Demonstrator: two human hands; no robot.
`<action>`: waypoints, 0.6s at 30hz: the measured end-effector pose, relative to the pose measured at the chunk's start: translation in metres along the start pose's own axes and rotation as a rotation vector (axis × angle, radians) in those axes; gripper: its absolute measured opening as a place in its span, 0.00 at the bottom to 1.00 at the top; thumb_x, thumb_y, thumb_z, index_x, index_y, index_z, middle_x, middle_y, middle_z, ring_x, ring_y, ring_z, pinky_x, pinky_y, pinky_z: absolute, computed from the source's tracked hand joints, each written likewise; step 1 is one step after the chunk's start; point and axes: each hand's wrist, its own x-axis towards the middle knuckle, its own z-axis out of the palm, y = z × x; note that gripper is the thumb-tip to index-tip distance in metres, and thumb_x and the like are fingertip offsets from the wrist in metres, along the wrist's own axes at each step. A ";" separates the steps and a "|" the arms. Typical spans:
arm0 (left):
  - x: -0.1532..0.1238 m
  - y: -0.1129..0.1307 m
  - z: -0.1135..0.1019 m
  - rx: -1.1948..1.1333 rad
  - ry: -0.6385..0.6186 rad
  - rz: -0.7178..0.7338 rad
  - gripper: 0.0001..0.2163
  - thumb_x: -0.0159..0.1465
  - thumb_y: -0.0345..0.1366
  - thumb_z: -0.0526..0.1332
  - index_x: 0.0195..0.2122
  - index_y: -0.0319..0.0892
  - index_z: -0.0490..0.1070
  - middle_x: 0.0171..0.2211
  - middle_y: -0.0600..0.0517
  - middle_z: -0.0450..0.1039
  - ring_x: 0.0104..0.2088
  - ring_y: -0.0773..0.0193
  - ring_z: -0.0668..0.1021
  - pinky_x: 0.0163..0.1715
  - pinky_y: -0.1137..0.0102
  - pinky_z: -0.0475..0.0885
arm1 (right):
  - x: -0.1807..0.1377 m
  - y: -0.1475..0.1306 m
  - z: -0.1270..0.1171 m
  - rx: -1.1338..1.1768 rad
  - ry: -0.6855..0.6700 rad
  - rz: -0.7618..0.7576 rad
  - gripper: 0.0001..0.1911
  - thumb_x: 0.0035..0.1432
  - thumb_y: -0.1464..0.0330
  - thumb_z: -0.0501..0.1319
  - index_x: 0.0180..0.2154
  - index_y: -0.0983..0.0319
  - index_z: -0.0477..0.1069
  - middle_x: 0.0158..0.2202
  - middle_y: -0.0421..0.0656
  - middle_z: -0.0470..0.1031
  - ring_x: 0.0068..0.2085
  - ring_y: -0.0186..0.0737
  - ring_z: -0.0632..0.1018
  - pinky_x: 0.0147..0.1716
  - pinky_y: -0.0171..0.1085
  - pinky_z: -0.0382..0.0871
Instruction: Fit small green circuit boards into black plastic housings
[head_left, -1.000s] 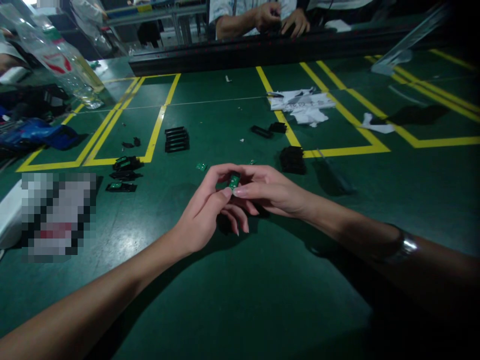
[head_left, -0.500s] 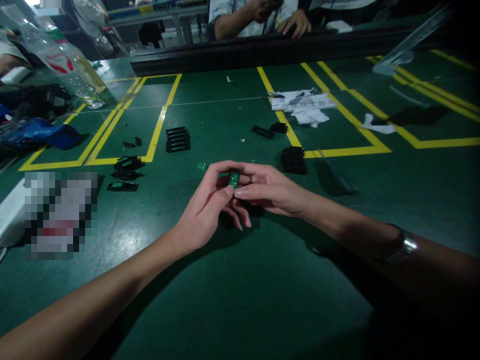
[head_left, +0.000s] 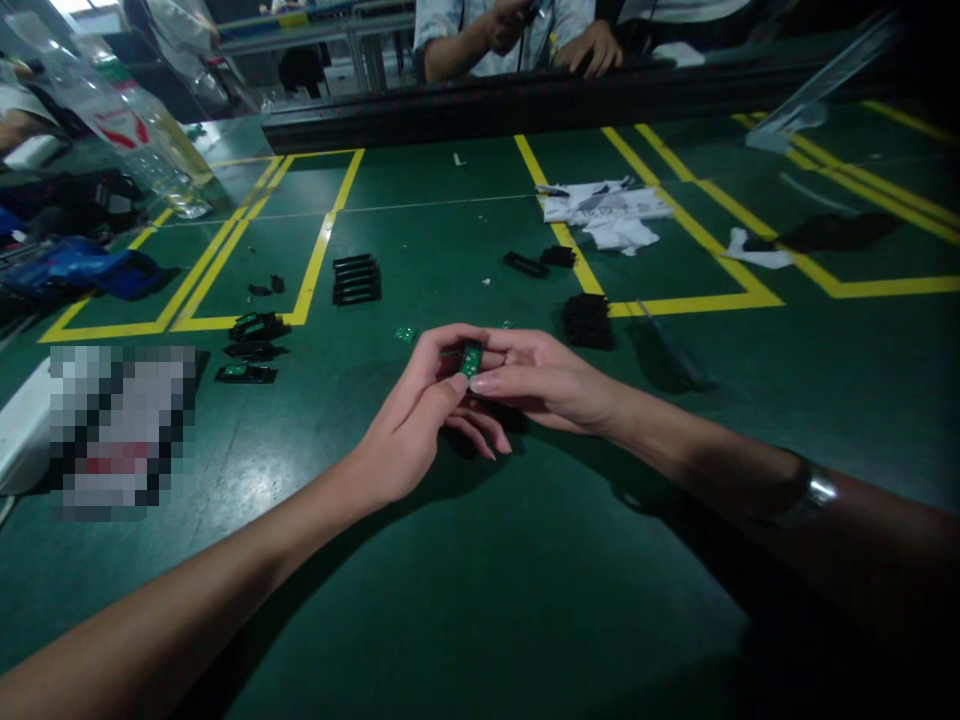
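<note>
Between both hands, at mid-view, is a small green circuit board (head_left: 471,359) with what looks like a black housing around it. My left hand (head_left: 409,420) is closed on it, thumb at its lower end and forefinger arched over the top. From the other side my right hand (head_left: 551,383) grips the same piece, its thumb tip close to the left thumb. Fingers hide much of the housing. Just beyond the left hand a loose green circuit board (head_left: 405,334) lies on the green table (head_left: 480,580).
Black frames (head_left: 356,280) lie in a row ahead; a dark stack (head_left: 588,321) stands to the right. Black pieces with green boards (head_left: 246,374) lie left, near a white device (head_left: 30,420). Farther off are torn white paper (head_left: 607,212), plastic bottles (head_left: 142,125) and another person's hands (head_left: 592,48).
Both hands keep their hold on the circuit board, which has shifted very slightly. The lower fingers beneath it have moved a little to the right.
</note>
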 end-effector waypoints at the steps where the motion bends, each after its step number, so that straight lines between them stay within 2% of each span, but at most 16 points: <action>1: 0.000 0.000 0.000 0.000 -0.001 0.002 0.16 0.75 0.40 0.54 0.62 0.49 0.58 0.43 0.50 0.75 0.31 0.61 0.85 0.31 0.66 0.82 | 0.000 0.000 0.000 0.003 0.009 -0.001 0.23 0.60 0.74 0.71 0.56 0.68 0.73 0.41 0.46 0.83 0.35 0.38 0.84 0.30 0.32 0.79; 4: 0.001 0.000 0.000 -0.006 -0.006 -0.007 0.16 0.75 0.41 0.54 0.62 0.49 0.57 0.41 0.50 0.75 0.31 0.60 0.85 0.31 0.66 0.82 | 0.000 0.000 0.001 0.010 0.027 -0.017 0.24 0.59 0.73 0.72 0.56 0.65 0.73 0.41 0.45 0.83 0.36 0.38 0.84 0.33 0.33 0.80; 8: 0.002 0.001 0.000 -0.023 0.000 -0.028 0.16 0.76 0.42 0.53 0.62 0.49 0.56 0.37 0.51 0.77 0.31 0.59 0.86 0.30 0.66 0.82 | 0.000 0.000 0.002 0.000 0.055 -0.035 0.30 0.59 0.74 0.72 0.61 0.60 0.69 0.35 0.39 0.81 0.32 0.35 0.82 0.31 0.32 0.78; 11: 0.003 0.002 0.000 -0.024 -0.002 -0.025 0.16 0.77 0.43 0.53 0.63 0.49 0.55 0.32 0.53 0.76 0.30 0.59 0.86 0.30 0.66 0.82 | 0.001 -0.001 0.003 0.017 0.082 -0.038 0.33 0.59 0.74 0.72 0.63 0.60 0.67 0.34 0.38 0.81 0.34 0.36 0.82 0.35 0.33 0.79; 15: 0.003 0.003 -0.001 -0.001 0.033 -0.007 0.18 0.76 0.44 0.55 0.64 0.50 0.58 0.35 0.52 0.77 0.29 0.59 0.86 0.28 0.67 0.82 | 0.003 0.000 0.003 0.040 0.132 -0.042 0.29 0.57 0.73 0.75 0.58 0.62 0.71 0.37 0.41 0.82 0.38 0.37 0.83 0.39 0.35 0.79; 18: 0.004 0.003 -0.002 0.032 0.082 0.022 0.18 0.75 0.44 0.57 0.64 0.52 0.59 0.36 0.52 0.77 0.27 0.60 0.85 0.25 0.69 0.80 | 0.004 0.002 0.002 0.059 0.196 -0.058 0.27 0.55 0.73 0.76 0.55 0.62 0.74 0.37 0.40 0.82 0.34 0.33 0.81 0.36 0.31 0.77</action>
